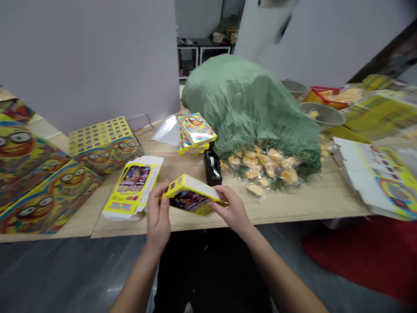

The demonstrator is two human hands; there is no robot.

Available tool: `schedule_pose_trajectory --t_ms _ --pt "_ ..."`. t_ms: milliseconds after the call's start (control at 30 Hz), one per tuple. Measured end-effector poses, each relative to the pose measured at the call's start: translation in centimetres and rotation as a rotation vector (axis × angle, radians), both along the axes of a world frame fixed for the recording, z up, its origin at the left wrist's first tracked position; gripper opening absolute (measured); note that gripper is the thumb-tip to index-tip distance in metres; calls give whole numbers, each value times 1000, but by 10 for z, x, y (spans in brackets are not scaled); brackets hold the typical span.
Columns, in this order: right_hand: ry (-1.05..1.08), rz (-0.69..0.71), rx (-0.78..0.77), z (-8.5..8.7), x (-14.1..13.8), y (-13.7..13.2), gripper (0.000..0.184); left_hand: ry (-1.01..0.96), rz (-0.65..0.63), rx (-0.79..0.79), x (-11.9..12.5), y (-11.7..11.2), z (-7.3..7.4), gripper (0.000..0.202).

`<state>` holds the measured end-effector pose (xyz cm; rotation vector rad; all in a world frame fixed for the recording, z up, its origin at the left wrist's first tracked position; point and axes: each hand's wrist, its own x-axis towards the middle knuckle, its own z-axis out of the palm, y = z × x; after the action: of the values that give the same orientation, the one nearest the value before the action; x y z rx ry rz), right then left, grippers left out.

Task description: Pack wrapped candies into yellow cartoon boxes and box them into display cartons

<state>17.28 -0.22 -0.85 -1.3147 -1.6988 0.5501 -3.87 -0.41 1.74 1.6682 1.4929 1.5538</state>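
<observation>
head view: over the near side of the table [309, 204], the left hand [158, 219] and right hand [230, 211] grasp a small yellow box [190, 195] by its ends, its long axis running left to right.

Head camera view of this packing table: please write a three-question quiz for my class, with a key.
1. True or false: the left hand and the right hand are both holding the yellow printed carton.

2. Fill in the gap: on the wooden table, just in front of the stacked cartons, stands a black ______.

3. Which is nearer the left hand: the flat unfolded carton or the clear bags of yellow pieces?

Key: 1. True. 2. tape dispenser. 3. The flat unfolded carton.
</observation>
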Motion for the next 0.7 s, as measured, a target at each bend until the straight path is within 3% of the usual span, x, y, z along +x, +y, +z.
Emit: schedule_pose_trajectory --t_ms 67,133,233,300,367,433,467,533,600,700 --pt "-162 -47 108 -11 -3 -15 19 -55 49 2 0 1 -11 37" --pt "-369 0 157 -22 -10 -27 19 -48 28 -29 4 1 -21 39" --pt "-459 157 108 -37 -4 -34 22 240 -286 -196 12 -2 -34 34" --pt "-408 17 104 -42 26 -30 22 473 -407 -211 19 -4 -41 32" --pt "-390 -280 114 -45 74 -17 26 577 -411 -134 37 -3 -43 29" --pt "-454 -484 109 -45 124 1 34 625 -475 -53 71 2 -41 27" --pt "-499 -498 99 -45 146 13 37 659 -546 -23 95 6 -39 28" --pt "-615 -362 63 -43 179 37 40 781 -689 52 150 16 -37 33" --pt "-692 -177 33 -40 197 59 42 888 -693 88 199 26 -40 40" --pt "-690 -88 30 -35 208 76 31 925 -658 40 235 31 -57 49"
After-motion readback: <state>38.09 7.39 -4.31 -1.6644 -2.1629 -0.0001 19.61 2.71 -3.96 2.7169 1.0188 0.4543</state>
